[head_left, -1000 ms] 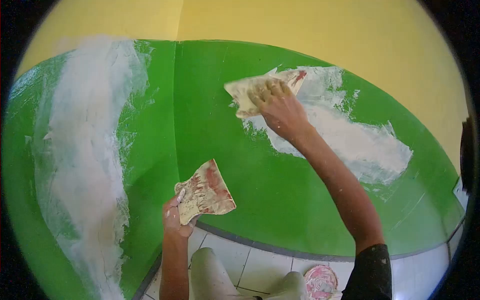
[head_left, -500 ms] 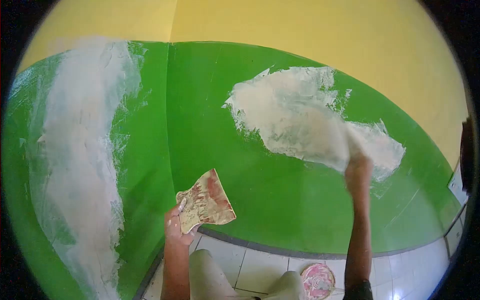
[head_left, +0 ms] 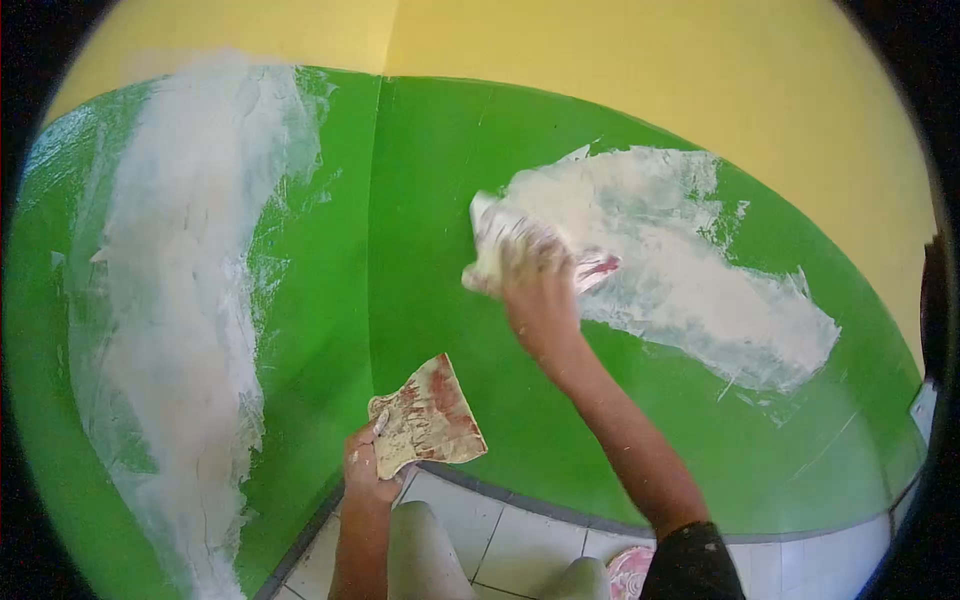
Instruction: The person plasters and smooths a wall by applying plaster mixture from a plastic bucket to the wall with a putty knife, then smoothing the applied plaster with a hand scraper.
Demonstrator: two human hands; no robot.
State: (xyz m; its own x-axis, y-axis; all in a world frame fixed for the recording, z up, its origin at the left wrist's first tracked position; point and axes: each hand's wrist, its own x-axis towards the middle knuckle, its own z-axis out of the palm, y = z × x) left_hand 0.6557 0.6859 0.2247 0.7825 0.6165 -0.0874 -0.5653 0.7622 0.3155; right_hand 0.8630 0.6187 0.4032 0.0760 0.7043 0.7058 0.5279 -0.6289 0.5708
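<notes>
My left hand [head_left: 368, 465] is closed around the narrow end of a putty spreader [head_left: 432, 420], its flared blade streaked with cream filler and reddish patches. It is held up in front of the lower green wall. My right hand [head_left: 540, 295] grips a second putty spreader [head_left: 492, 240], blurred by motion, with a reddish edge showing at its right. That spreader is at the left end of a white filler patch [head_left: 690, 270] on the right-hand wall. Whether its blade touches the wall is hard to tell.
A long white filler strip [head_left: 180, 300] runs down the left-hand wall. Above the green paint [head_left: 440, 200] the wall is yellow [head_left: 620, 50]. A round pink-and-white smeared container [head_left: 628, 573] stands on the white tile floor [head_left: 530, 550], partly hidden by my right sleeve.
My right hand has swept left across the filler patch, from its right part to its left end. My left hand still holds its spreader. The view has shifted slightly.
</notes>
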